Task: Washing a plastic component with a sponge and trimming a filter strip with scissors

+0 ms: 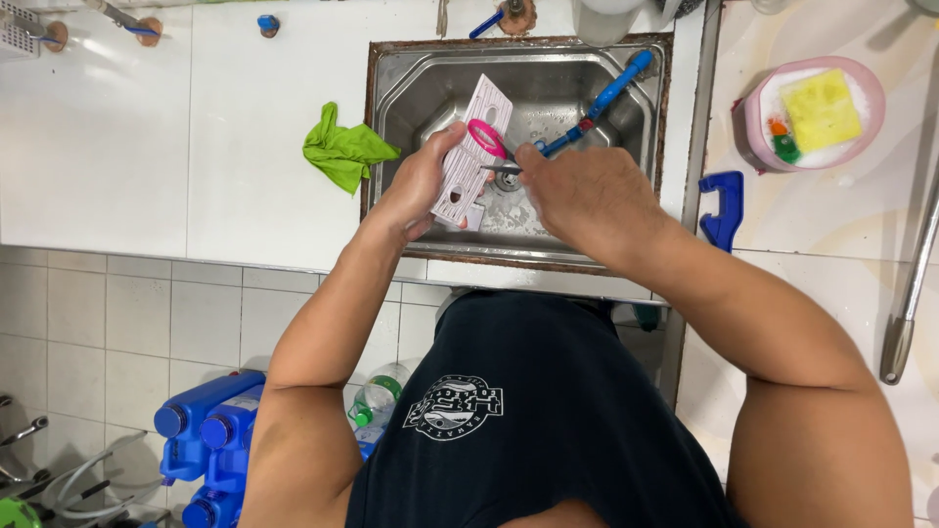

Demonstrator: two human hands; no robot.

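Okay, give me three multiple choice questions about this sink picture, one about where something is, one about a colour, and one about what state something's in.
1. Where does the green cloth lie?
A. In the sink basin
B. On the white counter beside the sink's rim
C. On the floor

2. What colour is the sponge in the pink bowl?
A. Yellow
B. Blue
C. White

3. How is the white slotted panel held?
A. Lying flat in the basin
B. Leaning on the wall, untouched
C. Gripped in the left hand above the basin

Answers:
1 B: the cloth rests on the countertop, at the rim.
2 A: the sponge is plainly yellow.
3 C: the left hand's fingers wrap the panel's edge, while the right hand works next to it.
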